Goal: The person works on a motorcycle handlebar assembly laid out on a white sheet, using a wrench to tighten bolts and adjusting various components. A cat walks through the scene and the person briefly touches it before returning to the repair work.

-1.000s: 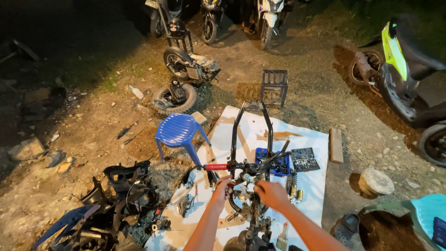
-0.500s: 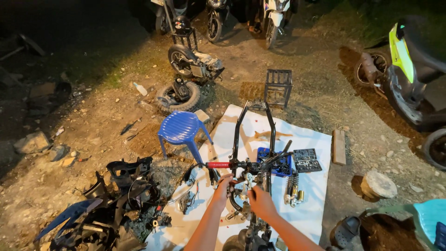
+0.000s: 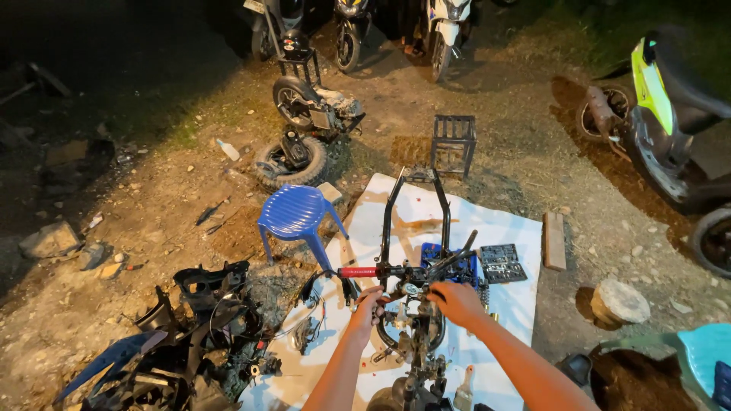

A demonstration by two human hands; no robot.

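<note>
Only 1 view is showing here: a head-worn camera, looking steeply down and forward over the person's own forearms. The left hand point(image 3: 368, 304) and right hand point(image 3: 457, 300) are sitting low in the centre, close to the lens, both on the frame point(image 3: 415, 228). Beyond the grip the view is reaching across the sheet point(image 3: 510, 304) to dirt ground and parked scooters point(image 3: 670, 114) far off. Left of the grip a stool point(image 3: 293, 217) is standing near.

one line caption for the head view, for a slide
Both hands, left and right, at the handlebar of a stripped motorcycle frame on a white sheet.
</note>
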